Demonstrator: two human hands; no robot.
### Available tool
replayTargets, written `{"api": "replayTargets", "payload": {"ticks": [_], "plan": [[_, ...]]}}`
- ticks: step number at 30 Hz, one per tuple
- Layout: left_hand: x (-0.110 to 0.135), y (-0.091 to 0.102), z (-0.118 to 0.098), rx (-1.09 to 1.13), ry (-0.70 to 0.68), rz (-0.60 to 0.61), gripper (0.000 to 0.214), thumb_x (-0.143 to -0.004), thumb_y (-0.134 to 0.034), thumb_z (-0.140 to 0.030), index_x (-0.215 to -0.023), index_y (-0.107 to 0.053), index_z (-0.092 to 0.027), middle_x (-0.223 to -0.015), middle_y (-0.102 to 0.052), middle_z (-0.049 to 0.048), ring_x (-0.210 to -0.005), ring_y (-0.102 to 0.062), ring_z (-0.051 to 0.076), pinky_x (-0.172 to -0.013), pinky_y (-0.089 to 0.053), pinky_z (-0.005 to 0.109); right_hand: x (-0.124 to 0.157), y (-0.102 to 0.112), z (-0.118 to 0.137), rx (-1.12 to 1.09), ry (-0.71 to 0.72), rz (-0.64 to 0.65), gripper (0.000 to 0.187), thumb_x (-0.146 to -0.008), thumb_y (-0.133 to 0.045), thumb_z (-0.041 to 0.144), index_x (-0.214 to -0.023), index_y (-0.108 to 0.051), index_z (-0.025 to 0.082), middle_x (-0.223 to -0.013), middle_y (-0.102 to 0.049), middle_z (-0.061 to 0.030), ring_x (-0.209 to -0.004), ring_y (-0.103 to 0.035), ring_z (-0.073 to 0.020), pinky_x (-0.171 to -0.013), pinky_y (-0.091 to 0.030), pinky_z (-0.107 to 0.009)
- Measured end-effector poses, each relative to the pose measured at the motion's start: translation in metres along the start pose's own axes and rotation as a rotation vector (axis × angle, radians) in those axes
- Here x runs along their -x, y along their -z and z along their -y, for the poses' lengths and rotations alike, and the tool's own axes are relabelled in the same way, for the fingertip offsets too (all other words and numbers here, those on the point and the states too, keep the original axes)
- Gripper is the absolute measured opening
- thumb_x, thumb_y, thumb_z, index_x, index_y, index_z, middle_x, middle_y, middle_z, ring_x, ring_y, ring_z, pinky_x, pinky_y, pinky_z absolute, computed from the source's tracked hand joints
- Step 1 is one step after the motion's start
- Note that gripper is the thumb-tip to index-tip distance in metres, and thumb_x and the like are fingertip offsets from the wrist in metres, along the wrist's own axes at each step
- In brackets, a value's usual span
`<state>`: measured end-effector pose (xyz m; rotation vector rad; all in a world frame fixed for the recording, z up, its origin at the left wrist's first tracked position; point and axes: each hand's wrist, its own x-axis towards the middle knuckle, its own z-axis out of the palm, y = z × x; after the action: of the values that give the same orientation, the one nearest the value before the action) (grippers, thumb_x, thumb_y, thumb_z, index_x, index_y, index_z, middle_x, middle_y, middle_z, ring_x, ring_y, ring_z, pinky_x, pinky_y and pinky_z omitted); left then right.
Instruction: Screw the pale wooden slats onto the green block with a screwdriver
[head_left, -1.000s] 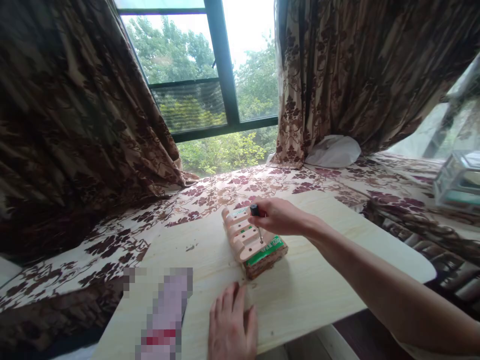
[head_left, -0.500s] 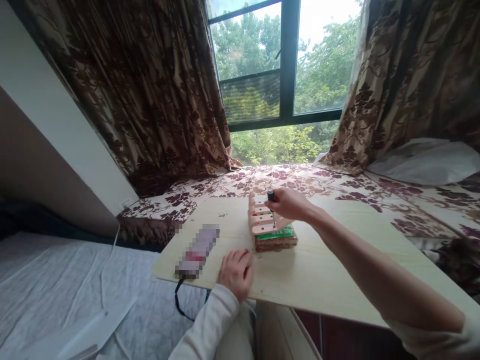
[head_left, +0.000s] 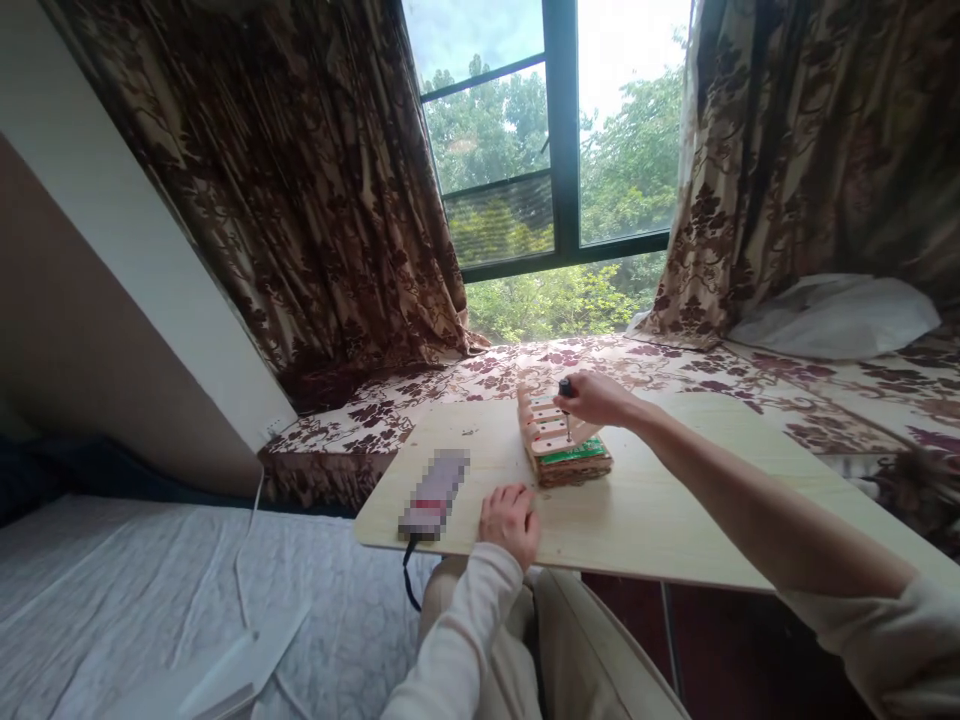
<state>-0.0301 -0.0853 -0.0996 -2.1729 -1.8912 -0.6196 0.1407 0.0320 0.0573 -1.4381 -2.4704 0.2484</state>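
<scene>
My right hand (head_left: 600,398) is closed around the black handle of a screwdriver (head_left: 566,388), which points downward. Its thin shaft meets the near end of a pale wooden piece with several parallel slats (head_left: 551,442) and dark holes. That piece lies on a brown-edged stack with a green top (head_left: 574,468). My left hand (head_left: 510,522) rests palm-down on the board near its front edge, just left of the stack. It holds nothing that I can see, with its fingers lying on the surface.
A pale wooden board (head_left: 660,530) serves as the table. At its left lies a blurred-out flat object (head_left: 435,492) with a black strap (head_left: 409,580) hanging over the edge. Behind are a floral-covered ledge (head_left: 465,375), curtains and a window. A bed (head_left: 315,580) is at left.
The camera view has shifted, so the board and both hands sit farther right in the picture. The screwdriver stays on the slatted piece; my left hand stays on the board.
</scene>
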Motion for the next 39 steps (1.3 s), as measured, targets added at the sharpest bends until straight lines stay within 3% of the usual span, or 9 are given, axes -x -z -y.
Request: {"api": "replayTargets", "payload": {"ticks": [23,27,31,35,39], "plan": [[-0.008,-0.004,-0.005,0.016,0.064,0.048,0.029,-0.085,-0.051,-0.036,-0.108,-0.054,-0.018,-0.116,-0.054,0.0063,-0.104,-0.052,0.019,-0.09,-0.043,0.043,0.006,0.0,-0.014,-0.098,0.039,-0.002,0.031,-0.088,-0.05,0.034,-0.112,-0.054,0.016,-0.111,-0.055,-0.0078,-0.093,-0.056,-0.0188,-0.078,-0.048,-0.039],[-0.007,-0.006,-0.004,0.056,0.089,0.028,0.023,-0.083,-0.053,-0.027,-0.104,-0.056,-0.019,-0.113,-0.056,0.0042,-0.106,-0.05,0.019,-0.092,-0.039,0.043,0.005,-0.001,-0.016,-0.09,0.064,-0.029,0.031,-0.088,-0.05,0.035,-0.111,-0.054,0.015,-0.11,-0.056,-0.0076,-0.092,-0.056,-0.0185,-0.077,-0.048,-0.038],[-0.005,-0.005,-0.006,0.08,0.129,-0.007,0.028,-0.075,-0.052,-0.015,-0.1,-0.059,-0.024,-0.109,-0.06,0.0011,-0.103,-0.05,0.018,-0.091,-0.037,0.037,0.002,-0.002,-0.015,-0.103,0.089,-0.059,0.029,-0.088,-0.048,0.038,-0.101,-0.057,0.014,-0.095,-0.059,-0.005,-0.079,-0.057,-0.0148,-0.07,-0.048,-0.033],[-0.004,-0.004,-0.008,0.103,0.148,-0.038,0.029,-0.073,-0.05,-0.016,-0.098,-0.06,-0.024,-0.108,-0.062,0.0015,-0.101,-0.051,0.019,-0.09,-0.037,0.036,0.003,-0.003,-0.015,-0.138,0.111,-0.123,0.027,-0.085,-0.047,0.038,-0.077,-0.059,0.015,-0.068,-0.057,-0.0031,-0.061,-0.051,-0.0138,-0.055,-0.035,-0.026],[-0.005,-0.008,-0.008,0.122,0.153,-0.066,0.028,-0.072,-0.051,-0.017,-0.098,-0.06,-0.023,-0.108,-0.062,0.0027,-0.101,-0.051,0.02,-0.091,-0.037,0.037,0.004,-0.005,-0.02,-0.192,0.124,-0.166,0.026,-0.081,-0.046,0.036,-0.068,-0.057,0.016,-0.062,-0.055,-0.0032,-0.057,-0.047,-0.0134,-0.052,-0.028,-0.025]]}}
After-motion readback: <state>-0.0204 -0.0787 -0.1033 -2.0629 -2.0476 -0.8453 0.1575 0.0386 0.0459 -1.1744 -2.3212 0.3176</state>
